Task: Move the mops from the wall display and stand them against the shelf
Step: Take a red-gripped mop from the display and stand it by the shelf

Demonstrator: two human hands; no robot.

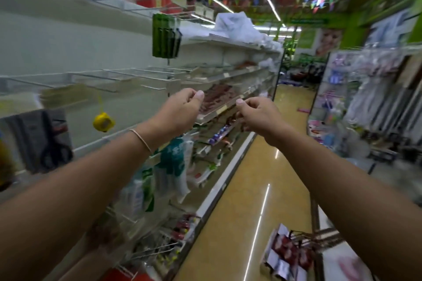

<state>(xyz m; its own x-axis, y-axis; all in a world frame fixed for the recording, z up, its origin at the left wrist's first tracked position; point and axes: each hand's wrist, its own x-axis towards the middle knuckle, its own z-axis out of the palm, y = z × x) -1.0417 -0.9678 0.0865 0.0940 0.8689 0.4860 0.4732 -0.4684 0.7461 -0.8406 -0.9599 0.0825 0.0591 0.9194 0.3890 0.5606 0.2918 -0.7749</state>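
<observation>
No mop shows clearly in this blurred view. Both my arms reach forward over the aisle at chest height. My left hand (182, 107) hovers in front of the left shelf unit (228, 75), fingers curled in with the thumb against them, and holds nothing. My right hand (255, 114) floats a short way to its right, fingers likewise curled and empty. Neither hand touches the shelves. Long pale grey items (376, 102) hang on the right-hand display; I cannot tell what they are.
Wire hooks (118, 77) stick out from the white wall panel at left, with a yellow tape measure (103, 122) hanging below and green packets (165, 37) above. Bagged goods fill the lower left shelves. The yellow floor aisle (262, 178) runs ahead. A small rack (290, 255) stands at lower right.
</observation>
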